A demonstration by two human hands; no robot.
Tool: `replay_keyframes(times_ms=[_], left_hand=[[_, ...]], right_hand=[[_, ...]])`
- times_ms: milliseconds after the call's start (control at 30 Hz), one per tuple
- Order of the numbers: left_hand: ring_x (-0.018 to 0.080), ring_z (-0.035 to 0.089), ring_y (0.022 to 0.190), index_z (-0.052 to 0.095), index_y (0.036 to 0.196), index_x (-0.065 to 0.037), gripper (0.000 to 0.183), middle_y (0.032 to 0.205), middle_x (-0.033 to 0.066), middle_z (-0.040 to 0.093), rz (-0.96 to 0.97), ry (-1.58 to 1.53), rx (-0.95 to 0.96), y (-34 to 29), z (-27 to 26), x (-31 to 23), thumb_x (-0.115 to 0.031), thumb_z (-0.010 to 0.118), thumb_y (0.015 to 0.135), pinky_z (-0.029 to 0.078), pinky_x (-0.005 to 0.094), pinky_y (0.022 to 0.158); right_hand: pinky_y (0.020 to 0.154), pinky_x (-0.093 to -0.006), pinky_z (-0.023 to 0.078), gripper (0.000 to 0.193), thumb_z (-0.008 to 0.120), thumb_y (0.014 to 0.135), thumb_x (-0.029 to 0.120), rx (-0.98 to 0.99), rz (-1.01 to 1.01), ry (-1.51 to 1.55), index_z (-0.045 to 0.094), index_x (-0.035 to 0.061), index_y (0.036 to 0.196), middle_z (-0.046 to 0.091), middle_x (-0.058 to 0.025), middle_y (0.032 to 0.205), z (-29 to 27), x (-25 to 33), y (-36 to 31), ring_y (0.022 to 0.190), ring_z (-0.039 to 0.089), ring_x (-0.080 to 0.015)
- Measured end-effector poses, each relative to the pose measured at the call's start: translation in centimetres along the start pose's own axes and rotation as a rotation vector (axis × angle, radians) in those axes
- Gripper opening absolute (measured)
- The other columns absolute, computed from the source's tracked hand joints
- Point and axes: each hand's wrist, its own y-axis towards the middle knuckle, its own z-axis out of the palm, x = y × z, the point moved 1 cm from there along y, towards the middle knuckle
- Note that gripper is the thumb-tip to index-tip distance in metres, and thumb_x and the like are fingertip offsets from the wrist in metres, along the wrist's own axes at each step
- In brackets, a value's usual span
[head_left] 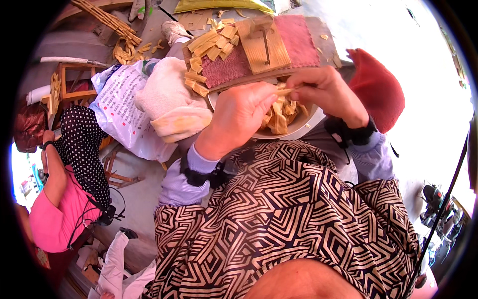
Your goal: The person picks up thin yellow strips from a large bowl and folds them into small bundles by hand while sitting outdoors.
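Observation:
Just above a bowl, a narrow pale-yellow strip is pinched between my two hands. My left hand has its fingers closed at the strip's left end, partly hidden behind the back of the hand. The right hand grips the other end between thumb and fingers. Folded yellow-brown strips of dried plant-like material fill the bowl. Beyond it lies a board with pink cloth and a wooden block bearing a metal rod. Flat yellow pieces are heaped at the board's left.
A cream towel covers my left knee, a red cloth my right. Left of me are a white plastic bag and a person in a pink top. A tied bundle of sticks lies at the far left.

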Motion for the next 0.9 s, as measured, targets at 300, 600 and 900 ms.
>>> replay_keyframes(times_ms=[300, 600, 900], left_hand=[[0.003, 0.043, 0.055, 0.06, 0.102, -0.004, 0.013, 0.068, -0.0032, 0.052, -0.521, -0.72, -0.092, 4.1, -0.9, 6.0, -0.012, 0.056, 0.093, 0.035, 0.0184, 0.049], [0.0118, 0.055, 0.06, 0.059, 0.089, 0.002, 0.011, 0.072, 0.0036, 0.061, -0.266, -0.057, -0.25, 6.0, 2.0, 10.3, -0.009, 0.058, 0.088, 0.043, 0.0261, 0.054], [0.0079, 0.054, 0.062, 0.06, 0.093, 0.003, 0.012, 0.074, 0.0027, 0.062, -0.544, -0.58, -0.084, 2.9, 2.3, 6.8, -0.007, 0.054, 0.091, 0.045, 0.0243, 0.055]], right_hand=[[0.058, -0.0216, 0.044, 0.012, 0.058, 0.09, 0.009, -0.351, -0.001, 0.076, 0.064, 0.0008, 0.096, 0.057, 0.0009, 0.07, 0.0, -4.3, 5.0, 0.065, 0.052, -0.005], [0.065, -0.0359, 0.049, 0.014, 0.06, 0.083, 0.008, -0.476, -0.046, -0.601, 0.063, 0.0017, 0.094, 0.062, -0.0144, 0.074, 0.2, -6.3, 7.2, 0.069, 0.062, -0.0286], [0.076, -0.0363, 0.05, 0.016, 0.065, 0.082, 0.007, -0.474, -0.4, -0.328, 0.065, -0.0007, 0.095, 0.065, -0.0128, 0.093, 0.6, -3.1, 2.6, 0.084, 0.063, -0.0285]])
